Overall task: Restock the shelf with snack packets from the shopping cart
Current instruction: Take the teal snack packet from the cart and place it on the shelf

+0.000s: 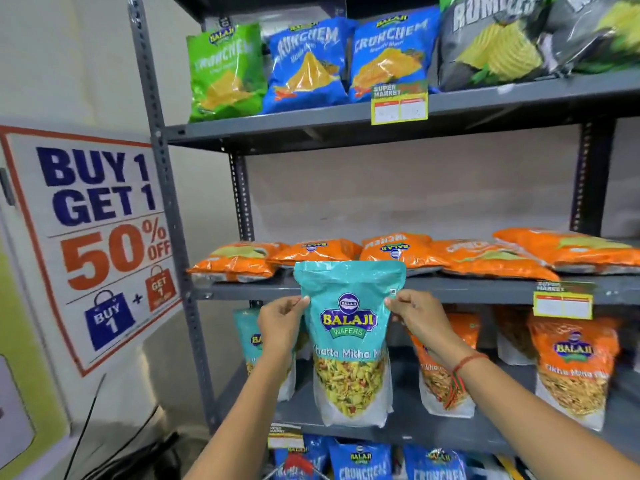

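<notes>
Grey shelving fills the view; left hand and right hand pinch a teal snack packet upright before the lower shelf. Placing step: next, probably set it beside the teal packet at nine o'clock.

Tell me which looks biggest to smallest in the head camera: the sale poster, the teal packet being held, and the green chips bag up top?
1. Sale poster, the biggest.
2. Teal packet, though it is nearest the camera, held by the left hand and right hand.
3. Green chips bag, farther off, so maybe not truly smaller.
</notes>
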A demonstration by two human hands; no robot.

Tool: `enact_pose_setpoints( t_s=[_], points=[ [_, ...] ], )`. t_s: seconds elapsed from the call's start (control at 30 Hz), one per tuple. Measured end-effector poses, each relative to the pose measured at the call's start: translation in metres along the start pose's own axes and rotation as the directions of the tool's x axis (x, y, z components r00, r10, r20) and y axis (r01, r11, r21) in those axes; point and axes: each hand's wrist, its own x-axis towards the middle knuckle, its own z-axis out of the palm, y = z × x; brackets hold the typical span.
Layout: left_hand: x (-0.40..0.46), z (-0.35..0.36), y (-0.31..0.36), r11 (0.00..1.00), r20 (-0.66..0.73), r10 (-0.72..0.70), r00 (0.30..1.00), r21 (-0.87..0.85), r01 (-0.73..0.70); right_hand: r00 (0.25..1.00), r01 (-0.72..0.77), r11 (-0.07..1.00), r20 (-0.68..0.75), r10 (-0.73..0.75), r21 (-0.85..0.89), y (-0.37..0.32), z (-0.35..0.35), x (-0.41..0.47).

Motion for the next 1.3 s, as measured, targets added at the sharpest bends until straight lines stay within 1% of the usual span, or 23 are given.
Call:
enact_pose_setpoints(
  t_s=[0.1,0.2,0.3,0.37,0.43,0.53,0.7,0.87,0.97,1.07,1.1,1.13,1.2,1.23,1.3],
  points=[
    [0.006,0.002,-0.031,1.0,0.019,-0.028,0.999,0.009,0.028,0.999,-0.038,0.997,0.012,0.039,-0.068,0.029,0.011,0.007],
    [0.017,0.009,-0.069,0.996,0.042,-0.091,0.995,0.029,0.09,0.997,-0.076,0.989,0.023,0.079,-0.124,0.065,0.024,0.018],
    [0.03,0.019,-0.111,0.987,0.072,-0.152,0.986,0.072,0.147,0.994,-0.107,0.987,0.023,0.111,-0.123,0.101,0.035,0.031],
    [0.052,0.028,-0.156,0.981,0.087,-0.192,0.978,0.056,0.187,0.99,-0.136,0.982,0.015,0.139,-0.135,0.123,0.04,0.043],
    [0.067,0.039,-0.182,0.974,0.081,-0.225,0.971,0.055,0.221,0.986,-0.159,0.977,0.019,0.164,-0.144,0.141,0.044,0.057],
    [0.072,0.057,-0.174,0.975,0.063,-0.209,0.976,0.084,0.204,0.981,-0.188,0.968,0.02,0.194,-0.168,0.161,0.048,0.076],
    [0.094,0.084,-0.194,0.981,0.033,-0.176,0.984,0.088,0.173,0.971,-0.238,0.956,-0.012,0.24,-0.173,0.195,0.053,0.103],
    [0.108,0.099,-0.216,0.975,0.055,-0.201,0.978,0.106,0.194,0.95,-0.311,0.947,-0.056,0.307,-0.083,0.216,0.056,0.117],
    [0.11,0.105,-0.228,0.975,0.093,-0.214,0.972,0.085,0.207,0.933,-0.358,0.933,-0.039,0.359,0.025,0.227,0.06,0.119],
    [0.112,0.111,-0.236,0.98,0.134,-0.196,0.971,0.061,0.19,0.934,-0.345,0.932,-0.051,0.352,0.115,0.239,0.061,0.117],
    [0.112,0.112,-0.239,0.979,0.155,-0.204,0.967,0.036,0.201,0.931,-0.353,0.925,-0.042,0.362,0.142,0.243,0.061,0.116],
    [0.111,0.112,-0.243,0.976,0.181,-0.217,0.959,0.027,0.216,0.931,-0.36,0.915,0.001,0.366,0.183,0.246,0.06,0.112],
    [0.106,0.111,-0.249,0.967,0.24,-0.252,0.938,0.018,0.255,0.92,-0.388,0.888,0.159,0.358,0.247,0.259,0.061,0.104],
    [0.102,0.11,-0.255,0.959,0.281,-0.276,0.919,0.019,0.282,0.903,-0.414,0.878,0.232,0.362,0.24,0.267,0.063,0.099],
    [0.091,0.108,-0.266,0.941,0.345,-0.335,0.877,0.083,0.327,0.842,-0.486,0.865,0.333,0.424,0.128,0.288,0.067,0.088]
  ],
)
